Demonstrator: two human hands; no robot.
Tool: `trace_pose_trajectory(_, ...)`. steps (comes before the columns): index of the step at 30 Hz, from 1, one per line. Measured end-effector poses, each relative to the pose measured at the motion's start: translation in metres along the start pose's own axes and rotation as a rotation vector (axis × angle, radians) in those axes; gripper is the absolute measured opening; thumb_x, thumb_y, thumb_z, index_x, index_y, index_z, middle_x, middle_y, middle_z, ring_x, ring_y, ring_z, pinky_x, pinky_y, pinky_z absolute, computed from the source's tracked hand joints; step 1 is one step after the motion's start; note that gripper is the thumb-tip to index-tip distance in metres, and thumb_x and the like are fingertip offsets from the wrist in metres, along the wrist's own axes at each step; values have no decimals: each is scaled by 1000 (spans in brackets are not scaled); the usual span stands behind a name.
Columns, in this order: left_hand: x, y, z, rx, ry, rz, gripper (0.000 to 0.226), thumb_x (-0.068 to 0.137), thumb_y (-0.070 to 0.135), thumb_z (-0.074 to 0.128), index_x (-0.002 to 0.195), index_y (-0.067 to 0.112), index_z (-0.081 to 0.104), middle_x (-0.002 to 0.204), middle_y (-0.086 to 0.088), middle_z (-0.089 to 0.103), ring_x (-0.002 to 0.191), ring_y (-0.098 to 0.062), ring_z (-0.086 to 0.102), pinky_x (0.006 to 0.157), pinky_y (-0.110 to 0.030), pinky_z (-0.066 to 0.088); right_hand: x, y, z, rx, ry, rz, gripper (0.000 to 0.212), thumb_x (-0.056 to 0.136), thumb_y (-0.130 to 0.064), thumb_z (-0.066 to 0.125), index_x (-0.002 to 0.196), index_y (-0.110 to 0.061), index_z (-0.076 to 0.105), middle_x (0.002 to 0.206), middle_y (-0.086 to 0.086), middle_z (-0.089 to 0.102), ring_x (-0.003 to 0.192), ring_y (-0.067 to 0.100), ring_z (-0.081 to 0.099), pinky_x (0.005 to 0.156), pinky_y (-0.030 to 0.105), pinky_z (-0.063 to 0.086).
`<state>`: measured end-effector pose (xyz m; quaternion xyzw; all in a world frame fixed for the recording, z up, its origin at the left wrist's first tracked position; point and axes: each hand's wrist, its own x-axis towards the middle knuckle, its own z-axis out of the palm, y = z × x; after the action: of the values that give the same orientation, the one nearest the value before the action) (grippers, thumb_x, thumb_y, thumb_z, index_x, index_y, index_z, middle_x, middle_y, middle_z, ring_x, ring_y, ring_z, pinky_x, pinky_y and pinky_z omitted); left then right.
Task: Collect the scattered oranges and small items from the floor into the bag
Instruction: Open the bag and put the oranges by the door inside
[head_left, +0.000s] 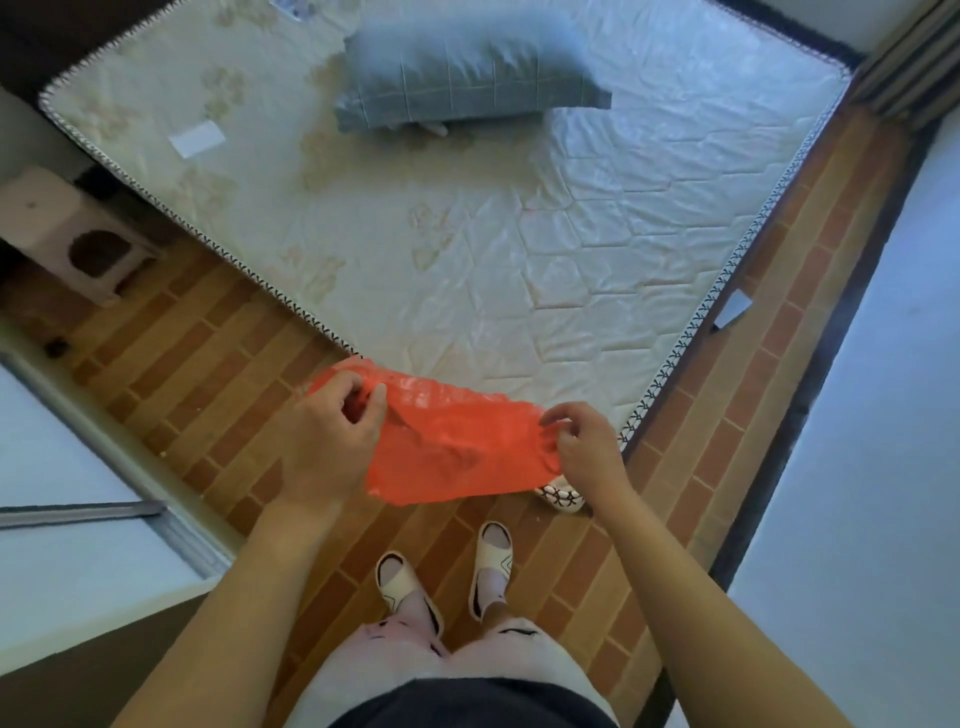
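A thin orange-red plastic bag (457, 441) hangs stretched between my hands, above the floor at the near corner of the mattress. My left hand (332, 431) pinches the bag's left edge between thumb and fingers. At the bag's right edge, my right hand (582, 441) pinches the plastic with curled fingertips. The bag looks flat and limp. No oranges or small items show on the floor in this view.
A bare quilted mattress (519, 249) with a grey-blue pillow (467, 73) fills the middle. Brick-pattern floor (208, 364) runs around it. A white stool (72, 228) stands at the left, and a white cabinet edge (78, 519) is near left. My slippered feet (447, 571) stand below the bag.
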<state>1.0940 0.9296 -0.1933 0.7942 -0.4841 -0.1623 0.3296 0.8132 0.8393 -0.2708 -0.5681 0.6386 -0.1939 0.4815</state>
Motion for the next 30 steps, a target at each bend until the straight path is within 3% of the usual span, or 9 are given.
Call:
trace_pose_trajectory(2, -3, 2, -5, -1, 28, -12, 23, 98, 34, 67, 80, 22, 59, 68, 5, 59, 63, -21, 56, 61, -40, 49, -4, -20, 21, 37, -47, -6, 37, 83, 15, 38, 90, -5, 69, 89, 19, 66, 50, 7, 59, 42, 21, 43)
trace_pose_trajectory(6, -4, -4, -21, -5, 63, -42, 21, 98, 35, 67, 82, 23, 61, 72, 7, 61, 67, -20, 59, 63, -36, 49, -6, -54, 55, 70, -101, -37, 33, 79, 14, 40, 87, -9, 62, 74, 15, 66, 50, 17, 57, 46, 26, 42)
trace_pose_trajectory(9, -4, -9, -40, 15, 118, -57, 16, 98, 30, 68, 86, 20, 65, 74, 7, 64, 70, -20, 61, 63, -35, 49, -5, -76, 73, -7, -124, -127, 28, 77, 7, 51, 78, -16, 66, 92, 3, 67, 76, 10, 63, 65, 18, 45)
trace_pose_trajectory(12, -2, -21, -61, 1, 167, -83, 17, 99, 29, 66, 85, 20, 64, 73, 6, 64, 68, -18, 60, 63, -36, 51, -4, -91, 85, -88, -201, -177, 12, 76, -26, 70, 82, -23, 79, 107, -11, 71, 95, 3, 66, 83, 21, 51)
trace_pose_trajectory(15, -1, -38, -83, -5, 220, -88, 19, 100, 27, 66, 83, 17, 64, 72, 3, 65, 67, -20, 60, 62, -41, 54, -9, -103, 91, -184, -291, -248, 62, 63, -49, 90, 118, -22, 77, 135, -14, 60, 116, 2, 60, 98, 23, 51)
trace_pose_trajectory(17, 1, -47, -91, 3, 234, -92, 19, 99, 28, 65, 83, 19, 62, 72, 5, 64, 67, -21, 61, 62, -43, 54, -11, -108, 94, -244, -322, -301, 84, 57, -42, 97, 133, -20, 69, 148, -11, 48, 126, 4, 52, 103, 21, 45)
trace_pose_trajectory(22, 4, -70, -126, -10, 292, -86, 16, 98, 30, 66, 85, 21, 63, 72, 6, 64, 67, -22, 62, 61, -40, 54, -28, -135, 124, -370, -132, -502, 53, 77, 3, 70, 128, -10, 71, 142, 5, 53, 108, 20, 66, 87, -2, 35)
trace_pose_trajectory(26, 5, -84, -153, -15, 342, -73, 17, 98, 30, 66, 85, 22, 62, 71, 4, 64, 67, -26, 63, 60, -37, 51, -43, -171, 148, -394, -71, -593, 16, 86, -12, 75, 101, -9, 79, 120, -2, 65, 92, 18, 69, 79, 10, 45)
trace_pose_trajectory(30, 6, -95, -179, -11, 400, -31, 18, 98, 27, 67, 83, 18, 63, 71, 0, 66, 66, -26, 63, 58, -33, 45, -58, -205, 174, -498, -19, -669, 17, 90, -32, 73, 90, -15, 76, 109, -14, 62, 89, 10, 63, 73, 29, 52)
